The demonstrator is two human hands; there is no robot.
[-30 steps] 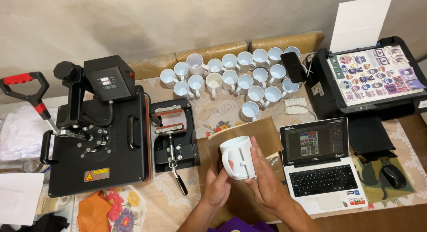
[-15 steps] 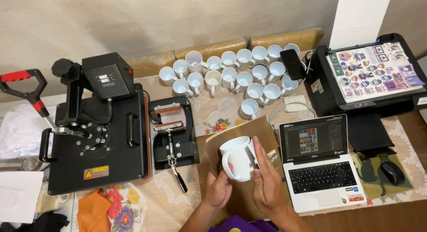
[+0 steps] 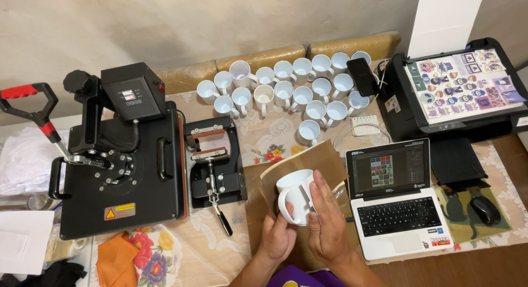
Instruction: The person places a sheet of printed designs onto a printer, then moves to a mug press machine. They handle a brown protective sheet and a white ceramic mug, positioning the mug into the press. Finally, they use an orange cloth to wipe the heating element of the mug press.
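I am holding a white mug (image 3: pixel 296 196) with both hands above the near middle of the tabletop (image 3: pixel 220 248). My left hand (image 3: pixel 279 236) is cupping the mug from below, fingers closed around its base beside the handle. My right hand (image 3: pixel 325 221) is lying flat against the mug's right side, fingers extended and together, pressing on its wall. The mug is tilting, with its open mouth facing up and to the left. It is sitting over a sheet of brown paper (image 3: pixel 308 160).

To the left, a small mug press (image 3: pixel 214 166) is standing beside a large black heat press (image 3: pixel 121 160). To the right, an open laptop (image 3: pixel 396 199) is resting just beside my right hand. A cluster of white mugs (image 3: pixel 291 92) is standing at the far edge, and a printer (image 3: pixel 456 94) is carrying a printed sheet.
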